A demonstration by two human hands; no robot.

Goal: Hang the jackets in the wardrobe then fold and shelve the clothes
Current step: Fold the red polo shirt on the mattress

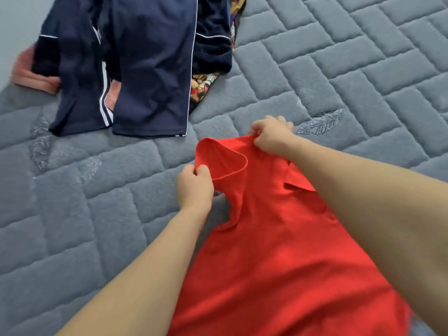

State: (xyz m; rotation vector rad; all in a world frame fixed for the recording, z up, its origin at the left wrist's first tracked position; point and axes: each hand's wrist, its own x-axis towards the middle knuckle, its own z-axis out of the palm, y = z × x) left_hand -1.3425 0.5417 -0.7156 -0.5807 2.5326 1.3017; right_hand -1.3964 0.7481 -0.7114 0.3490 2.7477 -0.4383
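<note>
Red shirt (278, 251) | lengthwise toward camera, sleeve far | left hand (195, 187), right hand (271, 137) pinching sleeve

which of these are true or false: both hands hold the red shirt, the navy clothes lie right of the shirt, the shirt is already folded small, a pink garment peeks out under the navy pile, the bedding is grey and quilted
1. Both hands hold the red shirt. True: the left hand and right hand each pinch its sleeve.
2. The navy clothes lie right of the shirt. False: they lie far left of it.
3. The shirt is already folded small. False: it lies spread out.
4. A pink garment peeks out under the navy pile. True.
5. The bedding is grey and quilted. True.
</note>
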